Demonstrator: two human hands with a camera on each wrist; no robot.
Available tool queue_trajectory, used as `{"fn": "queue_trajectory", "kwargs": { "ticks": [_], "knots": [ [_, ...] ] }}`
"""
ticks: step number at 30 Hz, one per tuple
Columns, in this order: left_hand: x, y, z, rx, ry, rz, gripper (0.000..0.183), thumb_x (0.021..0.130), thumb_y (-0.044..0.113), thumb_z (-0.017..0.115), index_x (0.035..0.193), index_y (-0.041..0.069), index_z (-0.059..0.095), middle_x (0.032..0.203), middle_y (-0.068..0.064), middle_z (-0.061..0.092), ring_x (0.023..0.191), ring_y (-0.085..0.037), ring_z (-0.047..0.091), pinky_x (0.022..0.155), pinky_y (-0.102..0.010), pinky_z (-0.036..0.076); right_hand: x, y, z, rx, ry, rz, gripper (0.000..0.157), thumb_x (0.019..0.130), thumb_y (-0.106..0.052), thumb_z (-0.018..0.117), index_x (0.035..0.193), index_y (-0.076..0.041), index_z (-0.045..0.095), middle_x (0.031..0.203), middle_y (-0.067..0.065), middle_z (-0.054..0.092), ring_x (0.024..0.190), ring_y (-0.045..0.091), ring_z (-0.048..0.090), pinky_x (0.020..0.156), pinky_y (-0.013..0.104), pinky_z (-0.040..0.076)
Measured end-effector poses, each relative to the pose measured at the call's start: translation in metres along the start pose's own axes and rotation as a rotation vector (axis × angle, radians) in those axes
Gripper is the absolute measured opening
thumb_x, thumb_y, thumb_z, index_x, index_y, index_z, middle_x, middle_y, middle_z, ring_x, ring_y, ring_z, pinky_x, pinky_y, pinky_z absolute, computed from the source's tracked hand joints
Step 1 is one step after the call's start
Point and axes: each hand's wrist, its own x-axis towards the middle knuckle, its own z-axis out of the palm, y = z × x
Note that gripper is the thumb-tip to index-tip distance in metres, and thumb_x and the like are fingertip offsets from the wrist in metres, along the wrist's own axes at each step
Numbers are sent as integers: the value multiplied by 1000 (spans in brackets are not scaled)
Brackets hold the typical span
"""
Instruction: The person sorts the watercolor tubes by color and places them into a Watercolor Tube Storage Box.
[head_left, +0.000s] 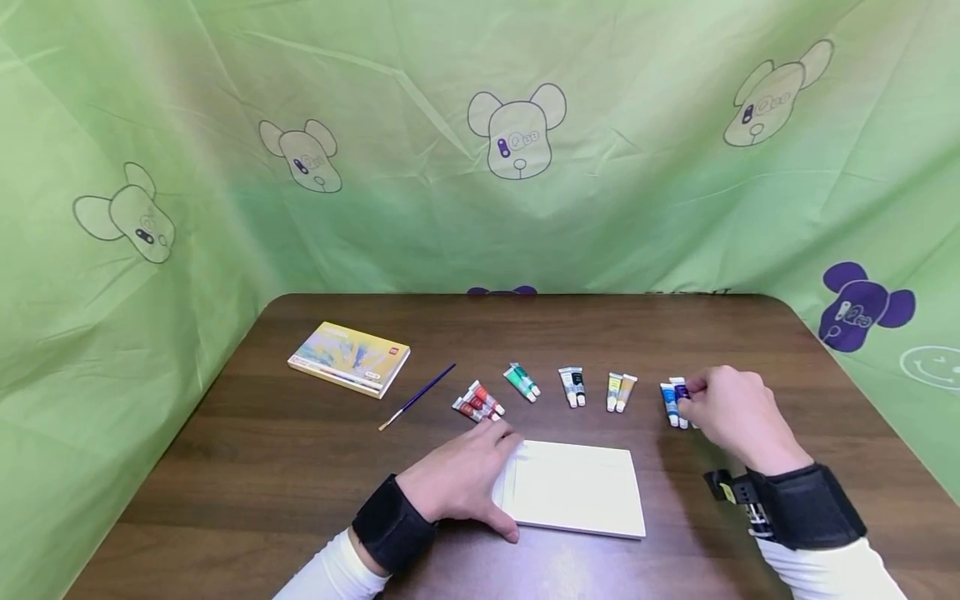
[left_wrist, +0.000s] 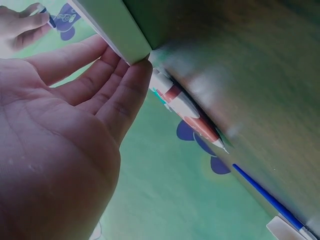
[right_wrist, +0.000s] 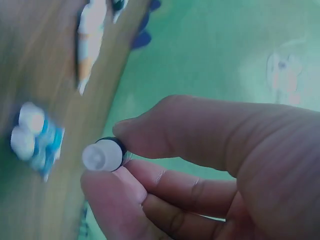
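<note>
My left hand [head_left: 468, 471] lies at the left side of a white pad [head_left: 577, 487], thumb by its near corner and fingers by its far corner. In the left wrist view the extended fingers touch the edge of the pad [left_wrist: 112, 30]. On the right, my right hand [head_left: 738, 417] pinches a small dark paint tube [right_wrist: 114, 144] between thumb and fingers, its white cap [right_wrist: 100, 156] toward the camera. Just left of that hand, a blue paint tube [head_left: 669, 404] and a purple one [head_left: 680, 388] show; the fingers partly hide this group.
Behind the pad lie red tubes [head_left: 480, 402], green tubes [head_left: 522, 382], a white and black pair [head_left: 572, 386], and yellowish tubes [head_left: 621, 390]. A blue paintbrush [head_left: 420, 394] and a yellow box [head_left: 349, 358] lie at left. A green printed cloth [head_left: 420, 225] hangs behind the table.
</note>
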Motion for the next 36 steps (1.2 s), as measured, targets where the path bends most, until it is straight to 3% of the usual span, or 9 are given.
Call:
{"fn": "queue_trajectory", "kwargs": {
  "ticks": [6,12,20,29,36],
  "knots": [
    [0,2,2,-9,-2,1,104,55,72,73,134,8,50,122,-2,49,113,-14,44,100,-26,39,-12,-23,12,24,3,-45,18,74,-19,68,86,-6,70,73,-3,65,67,19,58,58,42,45],
    [3,1,-3,-7,-20,-25,106,55,73,72,136,9,49,126,-3,49,115,-16,44,102,-27,38,-26,-44,23,44,-51,-52,17,76,-18,69,88,-6,69,74,-3,60,67,16,55,60,37,45],
    [2,0,-4,-14,-8,-9,103,55,69,75,134,8,50,123,-1,50,114,-15,44,102,-26,37,-46,-65,31,110,-148,-49,17,74,-14,70,89,-5,70,69,-2,58,61,11,50,54,29,43],
    [1,-1,-5,11,26,-9,103,55,74,71,131,7,52,119,-1,52,111,-15,46,99,-25,39,-61,-77,36,26,-133,-85,13,72,-14,69,83,-7,69,64,-5,54,60,12,47,55,31,42],
    [3,-1,-5,14,25,-2,104,55,75,71,132,8,51,118,-1,52,110,-15,46,99,-25,39,-68,-81,43,-69,-32,-148,28,70,-14,72,93,2,67,66,5,59,59,18,54,51,38,47]
  ]
}}
